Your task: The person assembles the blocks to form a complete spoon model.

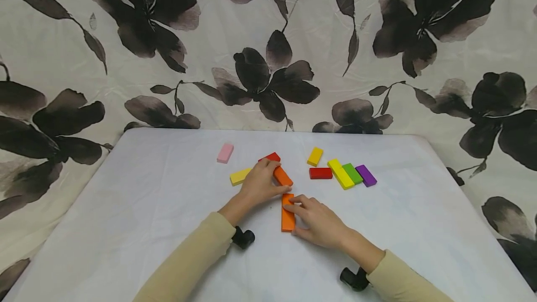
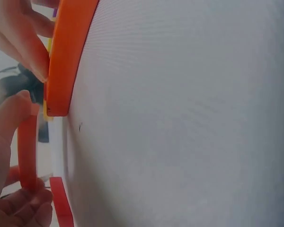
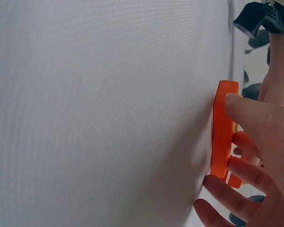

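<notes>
My left hand pinches an orange block between thumb and fingers; the left wrist view shows this orange block gripped at its two ends. Just nearer to me, a second orange block lies lengthwise toward me on the table. My right hand holds it, thumb at the near end and fingers along the far part, as the right wrist view shows on the orange block. Beyond my left fingers lies a red block, and left of them a yellow block, both partly hidden.
A pink block lies far left. To the right are a small yellow block, a red block, and a slanted row of a yellow block, a green block and a purple block. White cloth covers the table.
</notes>
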Tool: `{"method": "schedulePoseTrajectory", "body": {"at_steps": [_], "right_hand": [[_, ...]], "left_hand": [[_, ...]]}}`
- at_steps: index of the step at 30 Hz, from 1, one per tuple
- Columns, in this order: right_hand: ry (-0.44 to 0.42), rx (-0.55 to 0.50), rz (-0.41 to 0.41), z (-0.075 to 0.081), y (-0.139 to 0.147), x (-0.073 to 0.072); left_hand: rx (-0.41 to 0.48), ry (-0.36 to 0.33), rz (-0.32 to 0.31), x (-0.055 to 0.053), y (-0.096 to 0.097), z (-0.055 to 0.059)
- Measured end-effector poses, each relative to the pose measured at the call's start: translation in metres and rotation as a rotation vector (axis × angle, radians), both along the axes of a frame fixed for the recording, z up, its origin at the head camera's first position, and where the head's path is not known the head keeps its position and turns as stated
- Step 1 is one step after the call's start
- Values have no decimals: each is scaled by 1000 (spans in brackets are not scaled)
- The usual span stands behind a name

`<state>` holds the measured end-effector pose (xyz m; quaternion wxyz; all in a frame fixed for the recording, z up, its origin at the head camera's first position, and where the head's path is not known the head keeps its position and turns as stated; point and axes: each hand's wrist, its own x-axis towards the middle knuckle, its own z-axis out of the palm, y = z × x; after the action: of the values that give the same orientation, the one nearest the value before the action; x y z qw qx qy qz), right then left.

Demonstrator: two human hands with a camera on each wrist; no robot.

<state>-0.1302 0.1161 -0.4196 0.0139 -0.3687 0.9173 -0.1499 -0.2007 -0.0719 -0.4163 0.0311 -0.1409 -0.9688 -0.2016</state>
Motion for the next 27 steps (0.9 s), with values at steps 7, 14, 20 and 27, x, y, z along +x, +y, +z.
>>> {"method": "schedulePoseTrajectory", "body": {"at_steps": [7,14,20,27], "right_hand": [[-18,10,-1,2,1,1],[-1,14,2,2,2,1],[-5,16,9,1,1,1],[-3,22,-7,1,3,0]], "left_hand": [[-60,-45,58,0,10,1],[-123,-63,73,-4,16,0],[-147,-90,92,-6,17,-1],[-172,-105,99,-10,19,-3]]}}
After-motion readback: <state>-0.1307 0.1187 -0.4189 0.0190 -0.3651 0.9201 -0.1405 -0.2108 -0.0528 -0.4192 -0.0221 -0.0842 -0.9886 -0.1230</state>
